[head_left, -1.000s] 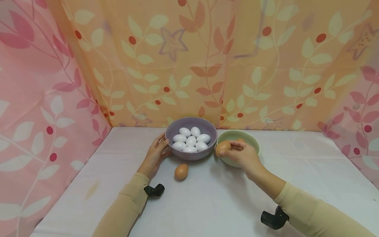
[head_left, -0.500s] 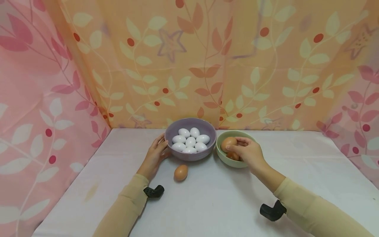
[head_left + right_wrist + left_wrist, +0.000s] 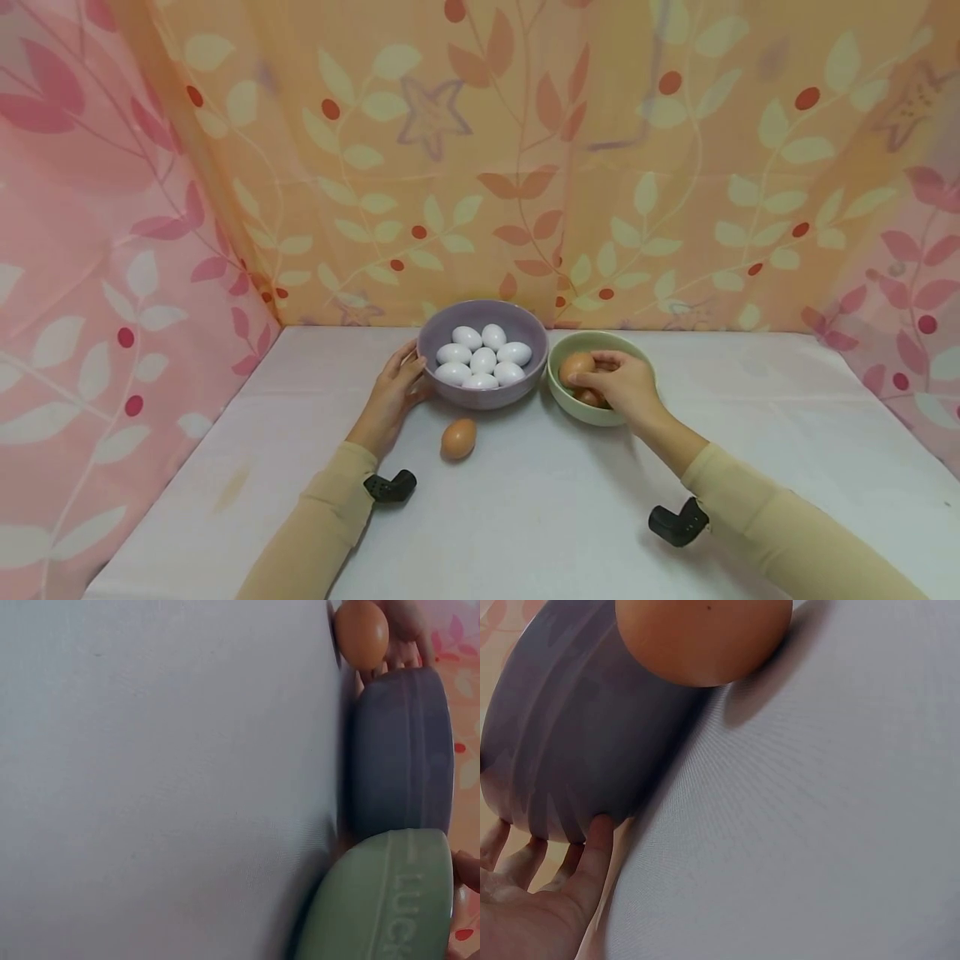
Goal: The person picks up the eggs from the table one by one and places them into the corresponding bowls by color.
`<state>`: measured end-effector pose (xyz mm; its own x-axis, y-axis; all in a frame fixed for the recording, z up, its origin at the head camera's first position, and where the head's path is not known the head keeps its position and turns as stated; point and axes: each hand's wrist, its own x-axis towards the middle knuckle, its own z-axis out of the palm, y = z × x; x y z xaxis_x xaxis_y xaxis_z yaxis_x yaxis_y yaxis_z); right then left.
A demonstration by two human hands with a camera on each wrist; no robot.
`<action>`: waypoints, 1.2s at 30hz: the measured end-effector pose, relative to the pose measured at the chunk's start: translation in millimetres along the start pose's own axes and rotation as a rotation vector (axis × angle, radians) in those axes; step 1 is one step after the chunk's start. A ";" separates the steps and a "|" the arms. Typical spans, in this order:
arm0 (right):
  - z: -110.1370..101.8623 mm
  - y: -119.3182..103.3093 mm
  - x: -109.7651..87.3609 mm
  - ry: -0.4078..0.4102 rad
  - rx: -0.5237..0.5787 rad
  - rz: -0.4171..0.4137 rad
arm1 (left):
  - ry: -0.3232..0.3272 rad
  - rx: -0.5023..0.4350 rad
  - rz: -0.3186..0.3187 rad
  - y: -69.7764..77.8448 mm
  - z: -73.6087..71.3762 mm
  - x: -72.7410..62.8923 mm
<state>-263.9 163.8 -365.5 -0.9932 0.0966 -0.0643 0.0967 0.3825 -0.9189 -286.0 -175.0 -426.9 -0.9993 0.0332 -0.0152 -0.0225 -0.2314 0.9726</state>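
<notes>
My right hand (image 3: 624, 389) pinches a brown egg (image 3: 576, 368) between thumb and fingers, low inside the light green bowl (image 3: 564, 402). Another brown egg (image 3: 589, 397) shows beneath it, partly covered by the hand. On the left, my left hand (image 3: 390, 392) rests its fingertips against the side of the purple bowl (image 3: 483, 398). In the left wrist view the fingers of the left hand (image 3: 551, 892) lie spread along that bowl's wall. Several white eggs (image 3: 483, 361) fill the purple bowl. One brown egg (image 3: 458, 439) lies on the table in front of it.
The two bowls stand side by side, rims close together, at the back of a table with a white cloth (image 3: 517, 517). Behind them hangs a floral orange curtain (image 3: 480, 200), with a pink floral cloth (image 3: 112, 275) along the left.
My right hand has carried its brown egg from the green bowl's left rim to inside that bowl. The left hand, the purple bowl and the egg on the table stay put.
</notes>
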 end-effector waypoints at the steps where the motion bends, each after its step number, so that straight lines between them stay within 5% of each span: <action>1: 0.2 0.2 0.4 0.004 -0.020 0.006 | -0.004 0.001 0.001 -0.2 0.1 0.5; 23: 4.1 1.5 10.2 -0.031 -0.256 -0.088 | -0.003 -0.004 -0.006 -2.1 0.3 -0.8; 36: 2.2 1.7 11.7 -0.055 -0.229 -0.076 | -0.012 -0.004 -0.001 -1.9 -0.3 0.8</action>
<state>-275.5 163.5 -368.7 -0.9996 0.0122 -0.0250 0.0274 0.5860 -0.8098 -286.7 -174.8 -428.8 -0.9989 0.0447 -0.0135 -0.0236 -0.2351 0.9717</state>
